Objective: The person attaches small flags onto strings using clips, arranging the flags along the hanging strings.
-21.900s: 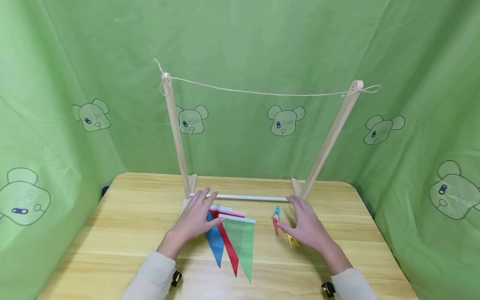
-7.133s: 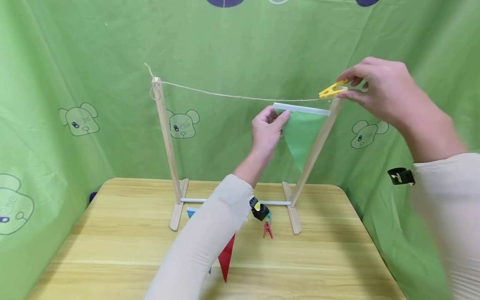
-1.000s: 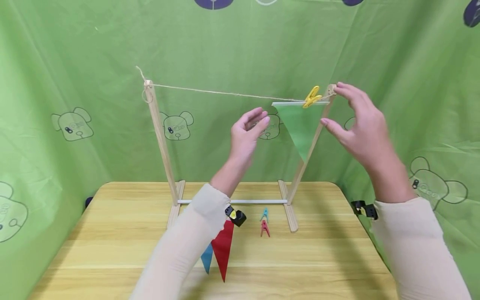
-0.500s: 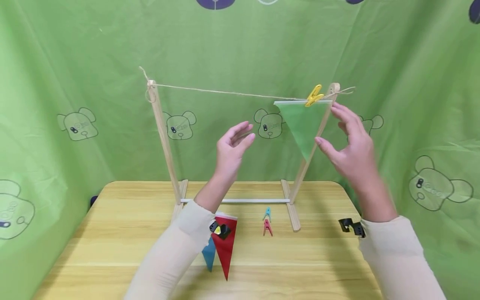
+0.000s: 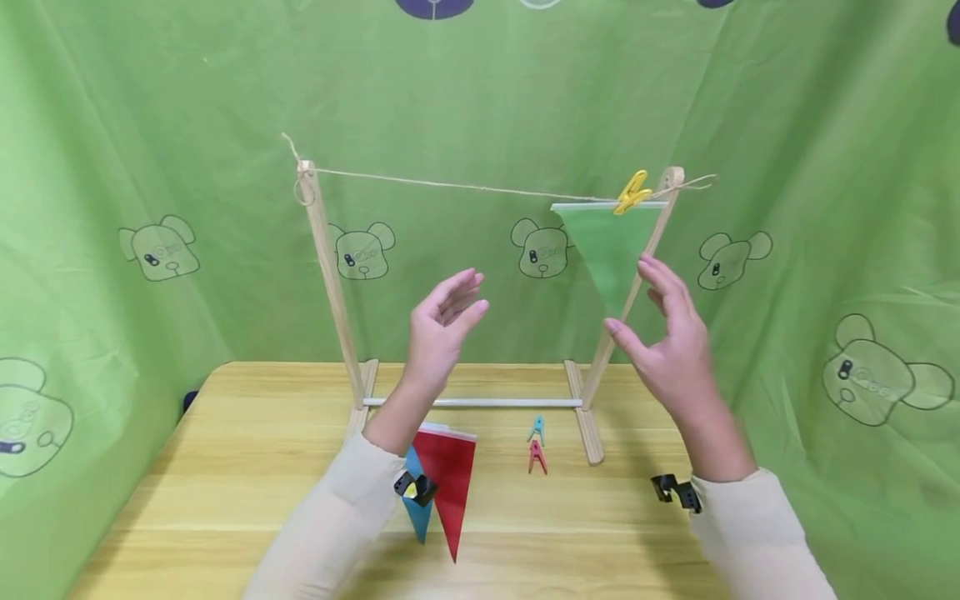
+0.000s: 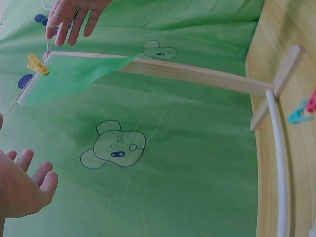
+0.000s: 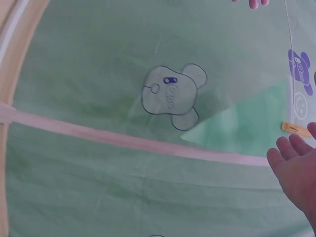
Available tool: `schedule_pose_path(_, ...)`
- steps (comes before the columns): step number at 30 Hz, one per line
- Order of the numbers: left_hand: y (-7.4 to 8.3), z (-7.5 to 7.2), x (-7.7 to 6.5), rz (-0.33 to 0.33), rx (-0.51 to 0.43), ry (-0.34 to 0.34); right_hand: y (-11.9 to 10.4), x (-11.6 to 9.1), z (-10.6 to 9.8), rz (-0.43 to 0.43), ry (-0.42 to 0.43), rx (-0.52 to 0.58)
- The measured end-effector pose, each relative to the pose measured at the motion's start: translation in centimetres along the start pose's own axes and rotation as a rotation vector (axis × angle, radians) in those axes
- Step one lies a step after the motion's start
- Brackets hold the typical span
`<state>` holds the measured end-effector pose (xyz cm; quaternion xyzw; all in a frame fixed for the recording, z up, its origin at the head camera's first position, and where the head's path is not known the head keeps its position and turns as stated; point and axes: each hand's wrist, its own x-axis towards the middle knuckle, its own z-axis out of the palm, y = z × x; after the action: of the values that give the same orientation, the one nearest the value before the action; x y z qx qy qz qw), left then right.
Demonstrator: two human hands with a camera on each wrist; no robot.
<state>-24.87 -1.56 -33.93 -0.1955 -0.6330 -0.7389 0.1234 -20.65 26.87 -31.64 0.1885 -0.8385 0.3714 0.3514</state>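
A green triangular pennant (image 5: 606, 246) hangs from the string (image 5: 450, 184) near the right post, held by a yellow clothespin (image 5: 632, 193) at its white top edge. My right hand (image 5: 667, 333) is in front of the right post, just below and right of the pennant, fingers spread and holding nothing. My left hand (image 5: 438, 329) is in the air left of the pennant, fingers relaxed, with nothing in it. Below it on the table, a red pennant (image 5: 452, 475) partly covers a blue pennant (image 5: 418, 521). A blue clothespin (image 5: 536, 429) and a red clothespin (image 5: 537, 457) lie to their right.
A wooden stand with a left post (image 5: 330, 275), a right post (image 5: 600, 371) and a white crossbar (image 5: 502, 402) is at the back of the table (image 5: 600, 533). A green curtain (image 5: 465, 100) surrounds the table on the visible sides.
The yellow clothespin now sits on the string with the green pennant, which earlier lay on the table. In the last second both hands have moved down, away from the string.
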Motion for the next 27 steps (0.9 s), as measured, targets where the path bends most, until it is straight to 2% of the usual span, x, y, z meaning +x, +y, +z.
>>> schedule_pose_path(6,-0.6,-1.3,-1.4,0.059,0.19,-0.063,0.8,-1.9,2.3,0.03,0.007,0.061)
schedule_pose_path(14,-1.8,-3.0,-3.4,0.07,0.351,-0.106,1.9,-4.8,4.8,0.124,-0.03,0.083)
schedule_pose_path(20,-3.0,-4.4,-4.9,0.094,0.526,-0.13,2.8,-6.5,6.3,0.167,-0.028,0.11)
schedule_pose_path(27,-4.4,-5.5,-6.0,0.183,0.683,-0.142,3.6,-8.6,7.8,0.233,-0.061,0.099)
